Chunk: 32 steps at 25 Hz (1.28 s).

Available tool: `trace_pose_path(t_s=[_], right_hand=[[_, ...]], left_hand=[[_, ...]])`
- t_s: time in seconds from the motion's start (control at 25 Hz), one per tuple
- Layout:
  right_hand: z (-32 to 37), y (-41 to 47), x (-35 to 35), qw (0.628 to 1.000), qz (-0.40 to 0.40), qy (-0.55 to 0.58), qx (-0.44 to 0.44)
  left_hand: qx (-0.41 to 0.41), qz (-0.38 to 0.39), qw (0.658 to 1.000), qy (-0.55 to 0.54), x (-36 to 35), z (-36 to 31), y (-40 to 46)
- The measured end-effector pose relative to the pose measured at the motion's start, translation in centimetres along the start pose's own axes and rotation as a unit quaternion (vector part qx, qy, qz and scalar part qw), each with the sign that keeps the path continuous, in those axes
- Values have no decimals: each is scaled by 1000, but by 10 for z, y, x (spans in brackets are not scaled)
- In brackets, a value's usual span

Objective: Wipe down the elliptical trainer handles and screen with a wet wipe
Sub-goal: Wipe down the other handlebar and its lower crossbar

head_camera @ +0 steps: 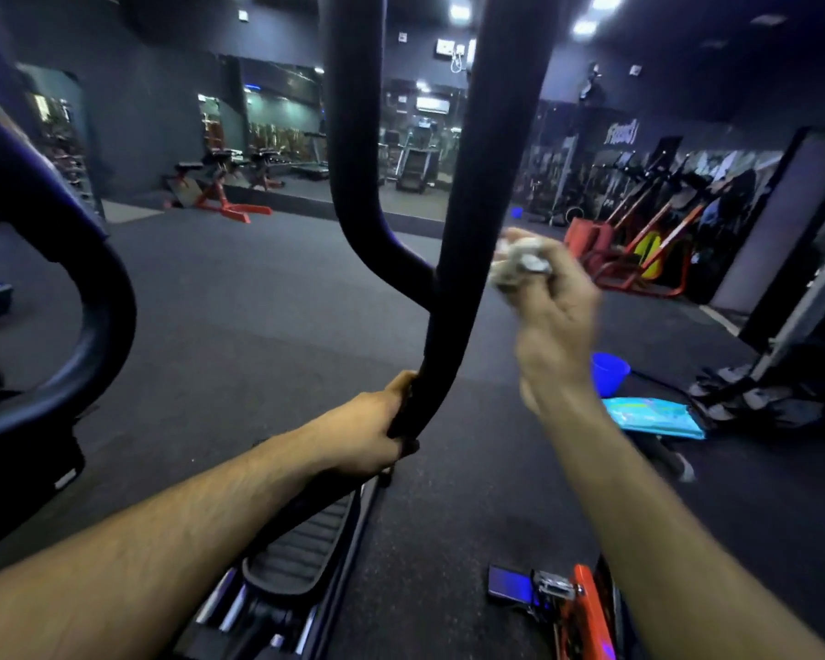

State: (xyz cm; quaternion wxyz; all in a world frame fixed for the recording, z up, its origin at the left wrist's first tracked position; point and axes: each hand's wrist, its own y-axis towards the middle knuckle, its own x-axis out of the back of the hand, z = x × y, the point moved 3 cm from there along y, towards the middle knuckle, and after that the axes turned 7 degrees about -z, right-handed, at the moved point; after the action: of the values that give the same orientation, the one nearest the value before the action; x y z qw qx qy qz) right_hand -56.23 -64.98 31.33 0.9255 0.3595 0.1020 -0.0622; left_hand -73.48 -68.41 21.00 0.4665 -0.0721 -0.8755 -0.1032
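- The left hand [372,428] grips the lower part of the black elliptical handle [467,221], fingers curled round the bar where it bends toward the foot pedal [301,554].
- The right hand [551,321] is raised just to the right of that same handle, a little blurred, and pinches a crumpled white wet wipe [520,264] in its fingertips; whether the wipe touches the bar I cannot tell.
- A second black handle [353,135] rises to the left of the first and joins it partway down.
- On the far left curves another dark bar [101,297] of the machine.
- On the dark floor to the right lie a light blue wipe packet [653,416] and, just behind it, a blue bucket [608,369].
- Red gym frames [639,250] stand by the right wall, well apart from the hands.
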Motion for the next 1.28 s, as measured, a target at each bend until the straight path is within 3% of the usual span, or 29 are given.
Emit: trace_pose_path(t_s=[0.08, 0.16, 0.36, 0.56, 0.72, 0.88, 1.04, 1.16, 1.28], right_hand=[[-23, -5, -22, 982, 44, 55, -176], [-34, -10, -31, 946, 127, 101, -279], [-55, -11, -31, 893, 244, 142, -349], [-74, -24, -29, 876, 258, 184, -365], [-79, -31, -27, 881, 245, 199, -352], [-79, -37, -17, 928, 187, 113, -301], [-62, -26, -3, 980, 11, 122, -154], [-50, -20, -9, 999, -31, 27, -2], [-60, -52, -18, 996, -70, -56, -7]], left_hand=[[5, 1, 1000, -3, 1, -1, -1], [8, -2, 1000, -2, 2, -2, -4], [-1, -1, 1000, 6, 2, 0, -3], [4, 1, 1000, 14, 0, 2, -1], [5, 1, 1000, 17, -1, 2, 0], [4, -3, 1000, 8, 0, -1, -1], [1, -3, 1000, 6, 1, 0, -1], [4, -5, 1000, 10, 1, 0, 0], [23, -2, 1000, 17, 3, 1, 0]])
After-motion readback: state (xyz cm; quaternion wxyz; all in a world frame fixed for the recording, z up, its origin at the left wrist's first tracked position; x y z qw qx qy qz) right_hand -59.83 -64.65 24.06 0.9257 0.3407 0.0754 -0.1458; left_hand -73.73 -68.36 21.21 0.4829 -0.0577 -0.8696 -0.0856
